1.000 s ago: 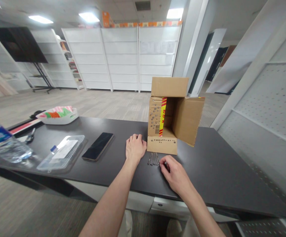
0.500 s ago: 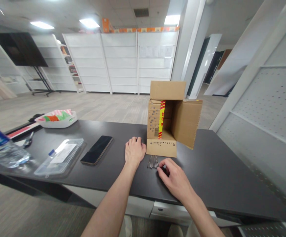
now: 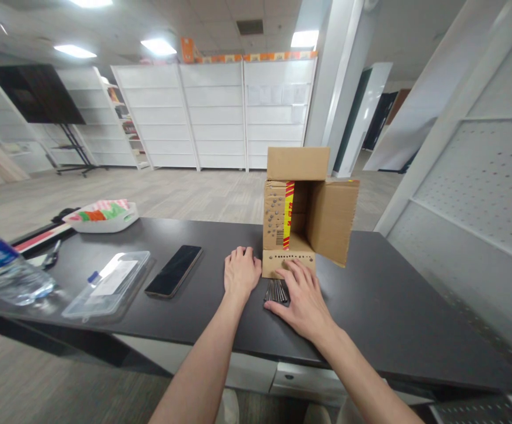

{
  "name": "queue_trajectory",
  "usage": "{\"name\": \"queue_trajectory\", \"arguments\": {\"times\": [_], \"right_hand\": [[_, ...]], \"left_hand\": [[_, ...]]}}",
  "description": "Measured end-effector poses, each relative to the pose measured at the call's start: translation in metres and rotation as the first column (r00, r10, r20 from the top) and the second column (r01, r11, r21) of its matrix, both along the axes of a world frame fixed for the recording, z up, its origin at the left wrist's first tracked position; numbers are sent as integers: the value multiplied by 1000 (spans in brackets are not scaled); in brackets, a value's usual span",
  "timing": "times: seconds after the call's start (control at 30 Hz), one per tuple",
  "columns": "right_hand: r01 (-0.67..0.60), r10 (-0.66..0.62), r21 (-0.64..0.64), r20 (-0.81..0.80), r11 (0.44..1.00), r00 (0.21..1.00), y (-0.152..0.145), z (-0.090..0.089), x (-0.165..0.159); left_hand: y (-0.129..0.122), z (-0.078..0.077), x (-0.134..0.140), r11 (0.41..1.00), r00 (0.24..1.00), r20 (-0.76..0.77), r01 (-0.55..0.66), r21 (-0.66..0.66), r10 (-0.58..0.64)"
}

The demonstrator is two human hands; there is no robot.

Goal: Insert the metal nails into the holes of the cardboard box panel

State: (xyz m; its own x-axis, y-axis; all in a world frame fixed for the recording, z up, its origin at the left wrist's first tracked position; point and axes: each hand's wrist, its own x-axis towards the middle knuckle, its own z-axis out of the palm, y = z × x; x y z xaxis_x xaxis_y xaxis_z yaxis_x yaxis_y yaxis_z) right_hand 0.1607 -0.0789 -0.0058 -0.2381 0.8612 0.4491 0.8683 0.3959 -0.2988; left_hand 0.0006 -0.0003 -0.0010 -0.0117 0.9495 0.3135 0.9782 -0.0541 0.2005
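Observation:
An open cardboard box [image 3: 275,227] stands on the dark table. Its lower flap [image 3: 268,268] faces me with a line of small holes, and the left panel carries many round grey spots. Against the table, just left of that flap, my left hand [image 3: 242,270] lies palm down, open and holding nothing. Below the flap is a fan of thin metal nails [image 3: 274,290]. Spread over their right side is my right hand [image 3: 302,297], open, its thumb by the near ends of the nails and its fingertips over the flap.
Left of my hands lie a black phone [image 3: 174,271] and a clear plastic case [image 3: 106,285]. Farther left are a water bottle [image 3: 0,265] and a white tray [image 3: 126,221] with colourful contents. A perforated panel [image 3: 481,176] rises at the right.
My right hand has gone from loosely curled beside the nails to spread, reaching forward and left over them and the flap. The left hand stays put.

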Motion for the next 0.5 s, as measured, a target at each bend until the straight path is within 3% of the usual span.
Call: {"name": "queue_trajectory", "arguments": {"times": [0.5], "right_hand": [[36,-35,-15,20,999,999,2,-1,-4]], "left_hand": [[0,-1,0,1000,1000,-23,11,18,-11]]}}
